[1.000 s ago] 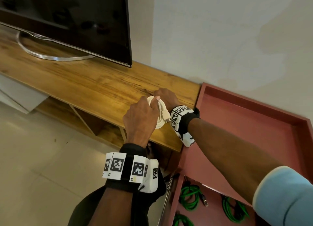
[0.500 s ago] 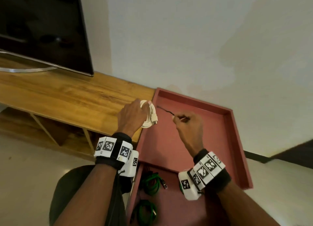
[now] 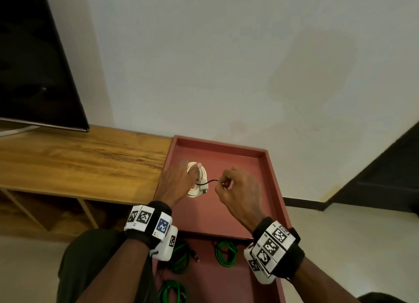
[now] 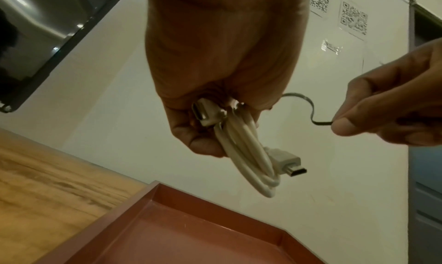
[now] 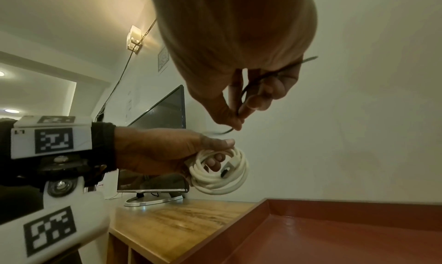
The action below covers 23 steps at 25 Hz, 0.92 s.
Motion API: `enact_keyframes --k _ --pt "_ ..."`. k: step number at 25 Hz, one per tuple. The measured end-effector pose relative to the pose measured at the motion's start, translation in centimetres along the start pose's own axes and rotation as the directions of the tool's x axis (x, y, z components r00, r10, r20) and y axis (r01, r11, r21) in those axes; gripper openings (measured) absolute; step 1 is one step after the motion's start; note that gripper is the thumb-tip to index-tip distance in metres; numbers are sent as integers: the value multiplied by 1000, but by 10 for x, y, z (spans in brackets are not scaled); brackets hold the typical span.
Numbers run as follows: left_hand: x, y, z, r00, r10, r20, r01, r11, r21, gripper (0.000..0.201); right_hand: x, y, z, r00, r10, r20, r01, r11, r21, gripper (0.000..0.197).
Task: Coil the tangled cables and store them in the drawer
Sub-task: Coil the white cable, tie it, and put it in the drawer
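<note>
White coil (image 3: 197, 182) gripped by left fingers, now over red tray (image 3: 268, 166) | right fingers (image 3: 223, 182) still pinch black tie (image 3: 208, 182)

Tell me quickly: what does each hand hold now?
Left hand: closed around the coiled white cable.
Right hand: pinching a thin black tie.

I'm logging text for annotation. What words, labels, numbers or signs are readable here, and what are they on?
No readable words or numbers.
Wrist bands: black-and-white square marker patterns only; tiny marks beside them too small to read.
Wall sheets: QR-style codes, print blurred.
Television, white cable: no visible label.
</note>
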<state>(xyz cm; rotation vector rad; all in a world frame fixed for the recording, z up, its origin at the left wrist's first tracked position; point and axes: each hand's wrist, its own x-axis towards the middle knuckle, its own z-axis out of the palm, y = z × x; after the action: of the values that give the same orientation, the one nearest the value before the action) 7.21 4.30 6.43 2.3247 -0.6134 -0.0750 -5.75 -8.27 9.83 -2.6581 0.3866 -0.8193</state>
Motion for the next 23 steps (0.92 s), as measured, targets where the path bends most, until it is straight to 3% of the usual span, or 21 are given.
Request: enact_keyframes --k 7,9,13,16,19,23 --pt "0 5 9 996 82 22 -82 997 -7 36 4 6 3 982 119 144 -120 993 0 8" --pt "2 4 17 992 114 50 -114 993 -2 37 6 5 8 982 125 144 -125 992 -9 8" --pt "2 4 30 980 161 114 -166 985 38 58 7 3 19 988 137 65 -134 990 -39 16" --pt "-1 11 30 986 127 106 -119 990 -76 45 4 -6 24 1000 13 3 -12 996 -91 25" --pt "-1 17 29 984 121 134 -98 982 -162 48 0 -7 28 994 -91 -54 82 984 -159 21" --pt "-1 17 25 990 130 54 -111 955 -275 40 -3 7 30 942 -291 -170 213 906 -367 20"
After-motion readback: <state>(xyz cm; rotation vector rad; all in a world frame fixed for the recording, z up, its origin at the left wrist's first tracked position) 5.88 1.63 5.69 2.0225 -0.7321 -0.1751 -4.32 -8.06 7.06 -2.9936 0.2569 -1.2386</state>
